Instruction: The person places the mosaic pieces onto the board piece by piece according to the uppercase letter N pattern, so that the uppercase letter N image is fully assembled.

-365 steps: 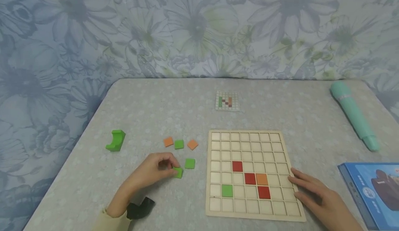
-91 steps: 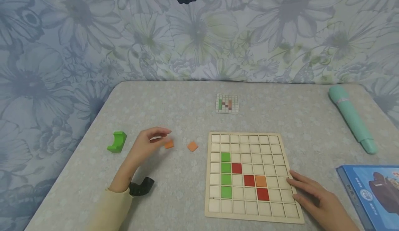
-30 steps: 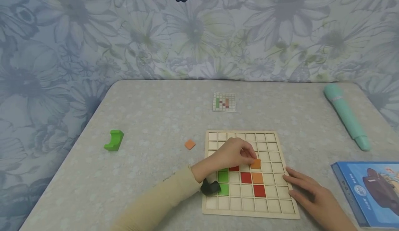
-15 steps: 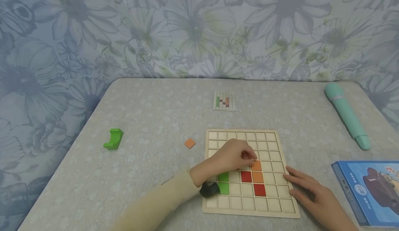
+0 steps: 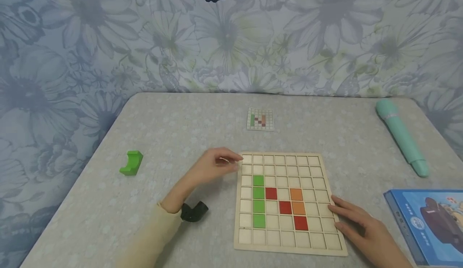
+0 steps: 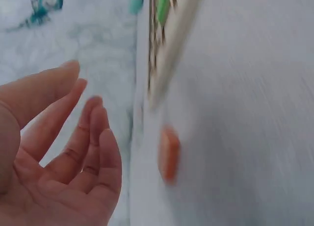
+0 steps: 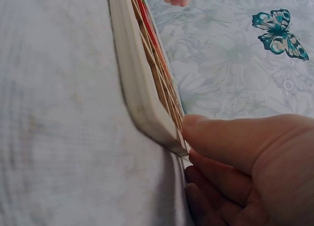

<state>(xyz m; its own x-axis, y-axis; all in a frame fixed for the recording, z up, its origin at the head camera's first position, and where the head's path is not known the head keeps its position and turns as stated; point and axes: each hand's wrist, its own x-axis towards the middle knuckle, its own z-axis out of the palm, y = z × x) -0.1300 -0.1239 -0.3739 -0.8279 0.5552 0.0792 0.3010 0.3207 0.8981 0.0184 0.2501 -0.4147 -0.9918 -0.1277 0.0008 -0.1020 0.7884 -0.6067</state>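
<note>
A wooden grid board (image 5: 275, 250) lies on the table, with a column of green tiles (image 5: 258, 193), red tiles (image 5: 285, 207) on a diagonal and two orange tiles (image 5: 297, 201) in its cells. My left hand (image 5: 213, 165) hovers by the board's upper left corner, thumb and fingers apart with nothing between them. Beneath it, a loose orange tile (image 6: 169, 155) shows in the left wrist view; in the head view the hand hides it. My right hand (image 5: 365, 226) rests its relaxed fingertips on the board's right edge, the thumb (image 7: 216, 138) touching the rim.
A small pattern card (image 5: 260, 119) with a coloured grid lies behind the board. A green curved block (image 5: 132, 163) is at the left. Farther right are a teal microphone-shaped object (image 5: 401, 135) and a blue box (image 5: 430, 228).
An orange tile that my left hand pinched now sits in the board above the other orange one. That hand has let go and moved left, off the board. My right hand has stayed put.
</note>
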